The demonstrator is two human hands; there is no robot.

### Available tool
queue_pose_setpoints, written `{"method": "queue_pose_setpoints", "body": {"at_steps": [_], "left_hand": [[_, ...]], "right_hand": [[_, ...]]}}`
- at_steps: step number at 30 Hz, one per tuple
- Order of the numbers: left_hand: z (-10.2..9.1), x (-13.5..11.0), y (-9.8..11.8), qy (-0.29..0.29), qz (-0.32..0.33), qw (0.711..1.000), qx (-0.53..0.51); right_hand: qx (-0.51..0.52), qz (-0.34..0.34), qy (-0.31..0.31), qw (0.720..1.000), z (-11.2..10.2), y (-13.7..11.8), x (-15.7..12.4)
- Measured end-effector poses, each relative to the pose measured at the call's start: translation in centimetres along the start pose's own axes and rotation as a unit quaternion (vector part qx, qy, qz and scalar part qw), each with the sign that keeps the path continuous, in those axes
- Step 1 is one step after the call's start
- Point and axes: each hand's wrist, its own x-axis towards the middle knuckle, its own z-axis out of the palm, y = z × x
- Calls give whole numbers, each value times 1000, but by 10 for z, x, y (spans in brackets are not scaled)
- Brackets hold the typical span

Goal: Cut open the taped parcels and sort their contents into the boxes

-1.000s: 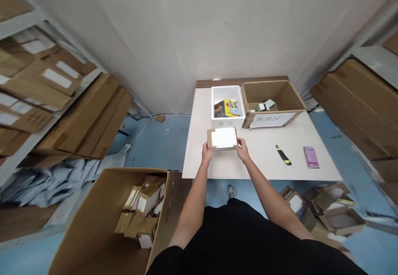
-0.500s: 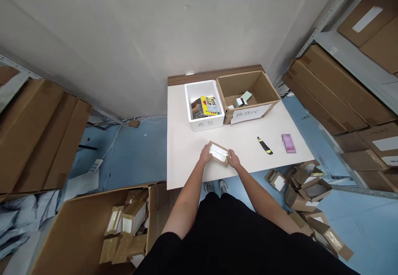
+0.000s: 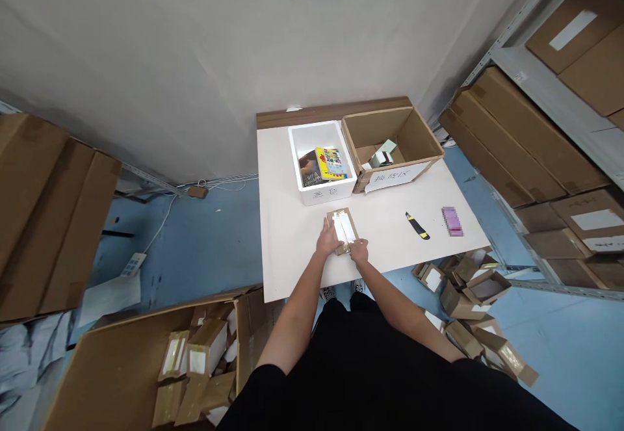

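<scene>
A small cardboard box [image 3: 344,224] with a white label and clear tape lies on the white table, its long side pointing away from me. My left hand [image 3: 328,238] grips its left edge. At the near right corner, my right hand [image 3: 359,250] pinches the end of the box. Right of the box lies a black and yellow box cutter [image 3: 417,226]. Behind the box stands a white foam bin [image 3: 325,195] holding several books [image 3: 331,163]. Beside that bin is an open cardboard carton [image 3: 429,146] with a paper sign and small boxes [image 3: 383,155] inside.
A blurred pink-purple item [image 3: 452,222] rests at the right of the table [image 3: 287,259]. A large carton [image 3: 127,359] of parcels stands lower left. Opened boxes [image 3: 470,301] litter the floor at right. Shelves with long cartons [image 3: 531,145] flank the table.
The small box has been turned so that its long side now points away from me. My right hand has moved to its near corner. The view has shifted slightly.
</scene>
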Motion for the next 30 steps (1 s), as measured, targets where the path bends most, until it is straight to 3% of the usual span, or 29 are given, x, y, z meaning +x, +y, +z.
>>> {"method": "queue_pose_setpoints", "body": {"at_steps": [3,4,8,11,17,20,24,30], "left_hand": [[-23,16,5,-51,26,994,95],[-29,20,7,-75,28,990,115],[-42,28,16,-118,-4,980,159],[-41,23,24,-106,-15,974,200],[-15,19,41,-100,-42,955,278],[-2,22,50,-104,-51,946,302],[4,26,57,-112,-82,936,324],[5,24,60,-102,-98,943,302]], "right_hand": [[-57,42,-5,997,-19,-5,8],[-64,28,-5,998,-29,-5,12],[-33,-137,23,990,-73,0,28],[-29,-192,61,979,-118,13,49],[-56,-129,131,981,-232,75,106],[-87,-76,114,987,-269,115,131],[-113,-44,50,991,-275,151,159],[-112,-59,74,989,-256,158,182]]}}
